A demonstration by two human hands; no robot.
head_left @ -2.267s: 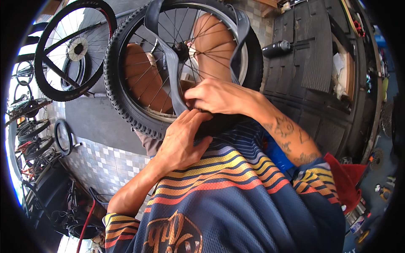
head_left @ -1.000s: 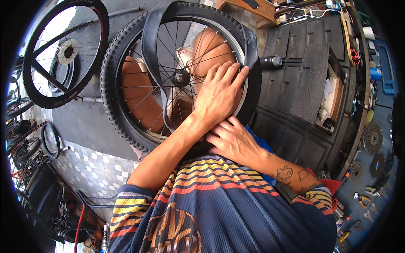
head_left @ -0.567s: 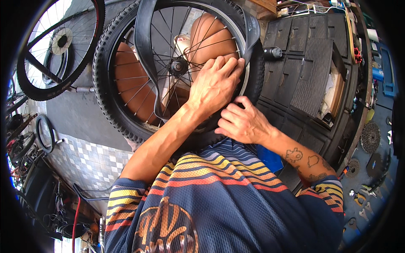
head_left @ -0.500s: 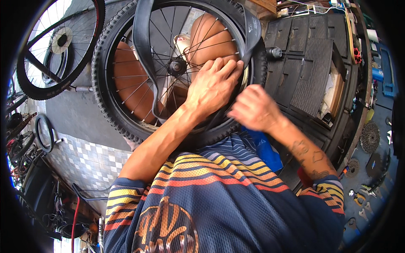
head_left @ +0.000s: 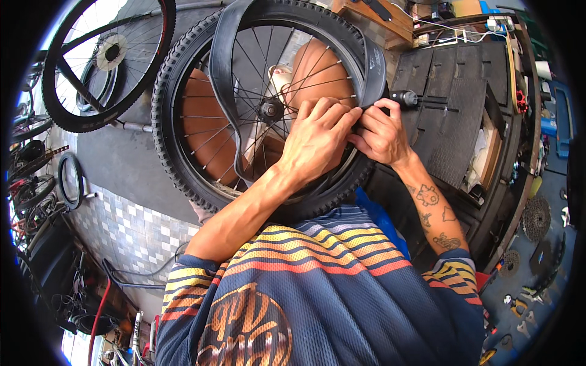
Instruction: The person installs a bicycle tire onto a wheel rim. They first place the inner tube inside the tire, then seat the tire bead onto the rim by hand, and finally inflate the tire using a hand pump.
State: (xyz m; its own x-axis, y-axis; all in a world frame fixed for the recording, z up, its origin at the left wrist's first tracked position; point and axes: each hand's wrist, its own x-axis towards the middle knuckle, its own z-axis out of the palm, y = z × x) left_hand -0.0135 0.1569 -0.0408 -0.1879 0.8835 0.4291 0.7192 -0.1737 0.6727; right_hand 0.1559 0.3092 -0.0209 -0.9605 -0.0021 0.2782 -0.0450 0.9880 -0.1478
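Observation:
A bicycle wheel [head_left: 271, 110] with a knobby black tyre [head_left: 167, 116] stands between my legs. A flat black inner tube [head_left: 221, 67] hangs loose over the tyre and across the spokes. At the wheel's right side, my left hand [head_left: 320, 131] reaches over the rim, its fingers bent and closed on the tube. Right beside it, my right hand [head_left: 383, 131] is closed on the tube at the tyre's edge, thumb toward the left fingertips. The exact pinch is hidden by the fingers. Below the hands, part of the tube is covered.
Another bicycle wheel [head_left: 110, 52] stands at the upper left. A small tyre [head_left: 70, 180] lies near the left-hand bikes. To the right is a black drawer cabinet [head_left: 439, 122], with a black cylinder [head_left: 404, 97] by the wheel. Cassettes [head_left: 537, 218] and tools lie at the far right.
My right hand has moved up and right from the lower tyre to the tube beside my left hand. The wheel appears shifted slightly right in view; the left hand keeps its place on it.

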